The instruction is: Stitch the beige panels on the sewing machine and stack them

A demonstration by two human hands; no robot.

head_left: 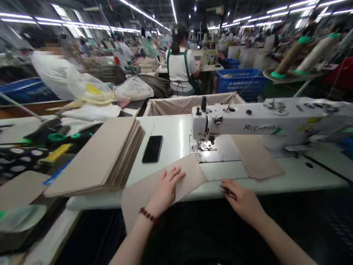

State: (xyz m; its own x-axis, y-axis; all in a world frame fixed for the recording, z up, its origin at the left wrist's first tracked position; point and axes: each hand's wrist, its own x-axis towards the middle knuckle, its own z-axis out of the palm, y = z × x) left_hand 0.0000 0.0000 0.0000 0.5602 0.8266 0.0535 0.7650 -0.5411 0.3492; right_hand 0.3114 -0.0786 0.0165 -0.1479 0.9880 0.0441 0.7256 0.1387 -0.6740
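A beige fabric panel [193,171] lies on the pale table, its near left part hanging over the front edge. My left hand [167,187] rests flat on it, fingers stretched out, a beaded bracelet at the wrist. To the right, my right hand [242,202] is at the table's front edge, fingers closed round a small dark-red tool [231,194] with a thin tip; its exact kind is hard to make out. Beyond the panel stands a white sewing machine [234,119], its lit needle area just past the panel's far corner. The panel is short of the needle.
A tall stack of beige panels [93,158] stands left, beside a black phone [152,149]. More beige panels [257,158] lie under the machine arm. Thread cones [317,55] rise at right. Behind are a cloth-lined bin [190,105], a blue crate [238,82] and other people.
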